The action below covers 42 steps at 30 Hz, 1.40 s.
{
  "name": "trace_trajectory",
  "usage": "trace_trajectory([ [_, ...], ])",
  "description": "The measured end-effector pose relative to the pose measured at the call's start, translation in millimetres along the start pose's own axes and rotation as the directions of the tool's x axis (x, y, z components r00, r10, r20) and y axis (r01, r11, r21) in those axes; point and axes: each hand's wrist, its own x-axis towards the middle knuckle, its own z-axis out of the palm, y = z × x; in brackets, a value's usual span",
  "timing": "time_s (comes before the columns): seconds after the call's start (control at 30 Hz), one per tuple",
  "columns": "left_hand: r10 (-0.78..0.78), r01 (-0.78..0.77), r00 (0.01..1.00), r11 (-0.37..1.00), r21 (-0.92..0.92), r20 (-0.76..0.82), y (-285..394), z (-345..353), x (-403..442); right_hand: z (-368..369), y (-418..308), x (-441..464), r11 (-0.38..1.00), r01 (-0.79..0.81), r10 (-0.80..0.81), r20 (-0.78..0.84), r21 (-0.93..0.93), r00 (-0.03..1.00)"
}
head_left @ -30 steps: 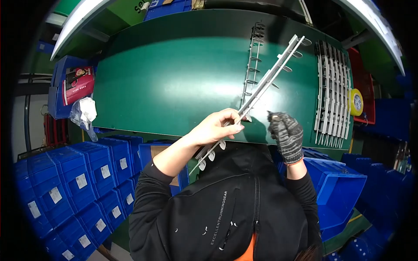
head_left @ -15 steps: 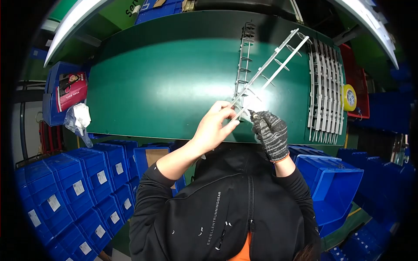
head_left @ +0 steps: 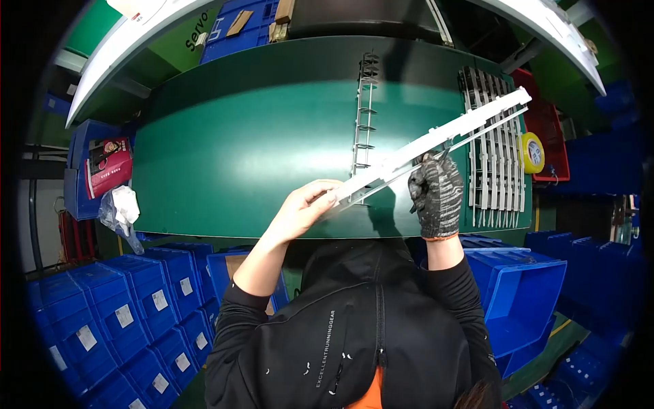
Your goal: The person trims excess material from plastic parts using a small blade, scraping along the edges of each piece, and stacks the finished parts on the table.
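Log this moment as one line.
left hand: bare, gripping pale frame near one end | right hand: gloved, at frame's middle, grip unclear | second frame: lying on green table

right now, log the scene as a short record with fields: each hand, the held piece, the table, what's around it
left hand: bare, holding the near end of the held piece
right hand: gloved, at the piece's lower edge; grip unclear
held piece: pale, long, slanting up to the right
table: green, with a slim rung-like frame lying mid-table
right end: row of slatted strips, yellow roll beside it
near side: blue crates at left
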Motion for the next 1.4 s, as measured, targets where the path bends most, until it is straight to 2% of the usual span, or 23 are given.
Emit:
trace_trajectory([
  [0.07,-0.028,0.026,0.999,0.995,-0.093,-0.019,-5,5,-3,8,-8,1,0.965,-0.04,0.028,-0.049,-0.259,0.998],
  [0.1,-0.037,0.035,0.999,0.996,-0.087,-0.022,-7,8,-3,7,5,-1,0.957,0.081,-0.08,0.012,-0.28,0.997],
  [0.13,0.0,-0.013,0.998,0.98,-0.199,-0.062,-8,11,-1,7,19,-4,0.934,0.201,-0.187,0.075,-0.294,0.979],
  [0.17,0.035,-0.066,0.994,0.95,-0.306,-0.106,-9,13,0,14,8,-17,0.808,0.153,-0.069,0.165,-0.569,0.984],
  [0.2,0.029,-0.061,0.994,0.951,-0.302,-0.109,-9,16,1,13,13,-19,0.647,0.325,-0.082,0.36,-0.69,0.929],
  [0.27,0.021,-0.095,0.983,0.907,-0.411,-0.182,-9,19,3,13,28,-22,0.484,0.501,-0.145,0.498,-0.718,0.855],
  [0.4,0.024,-0.107,0.98,0.904,-0.415,-0.199,-12,23,7,13,36,-20,0.377,0.551,-0.174,0.527,-0.744,0.832],
  [0.67,0.038,-0.121,0.976,0.913,-0.39,-0.213,-10,30,15,10,32,-21,0.422,0.512,-0.214,0.466,-0.749,0.858],
  [0.8,0.008,-0.102,0.97,0.921,-0.377,-0.243,-8,33,18,9,34,-19,0.411,0.45,-0.132,0.437,-0.793,0.89],
  [0.83,0.009,-0.103,0.97,0.921,-0.377,-0.244,-10,32,18,4,38,-17,0.418,0.484,-0.08,0.499,-0.769,0.863],
  [0.87,0.087,-0.125,0.948,0.986,-0.108,-0.306,-12,30,18,1,39,-14,0.427,0.517,-0.029,0.56,-0.742,0.828],
  [0.9,0.181,-0.129,0.921,0.977,0.17,-0.345,-13,29,20,2,33,-12,0.626,0.396,0.11,0.579,-0.672,0.808],
  [0.93,0.187,-0.134,0.919,0.976,0.17,-0.347,-11,29,22,0,33,-13,0.879,-0.056,0.343,0.548,-0.473,0.763],
  [0.97,0.369,-0.21,0.858,0.887,0.412,-0.358,-8,30,25,2,29,-14,0.821,-0.535,0.557,0.486,-0.2,0.674],
  [1.0,0.536,-0.245,0.779,0.738,0.629,-0.325,-6,31,26,5,23,-19,0.839,-0.537,0.497,0.53,-0.091,0.687],
  [1.03,0.374,-0.166,0.853,0.856,0.49,-0.364,-9,28,27,11,14,-24,0.841,-0.541,0.435,0.571,0.019,0.696],
  [1.07,0.376,-0.164,0.848,0.856,0.489,-0.374,-14,25,25,16,8,-24,0.915,-0.403,0.338,0.536,0.005,0.774],
  [1.13,0.255,-0.198,0.905,0.961,0.193,-0.34,-22,20,20,1,3,-4,0.879,-0.468,0.448,0.483,-0.086,0.753],
  [1.17,0.081,-0.092,0.944,0.996,-0.019,-0.321,-17,19,16,0,15,0,0.924,-0.354,0.38,0.243,-0.145,0.892],
  [1.2,0.081,-0.093,0.943,0.995,-0.021,-0.323,-19,16,16,-2,21,3,0.924,-0.305,0.333,0.092,-0.23,0.939],
  [1.27,-0.148,0.065,0.978,0.886,-0.459,-0.149,-25,11,17,3,31,5,0.915,-0.271,0.261,-0.071,-0.3,0.963],
  [1.33,-0.205,0.173,0.979,0.817,-0.55,0.003,-31,11,18,12,32,2,0.891,-0.169,0.183,-0.008,-0.422,0.983],
  [1.4,-0.22,0.25,0.967,0.746,-0.617,0.126,-30,9,17,13,32,4,0.919,-0.219,0.235,0.011,-0.329,0.972],
])
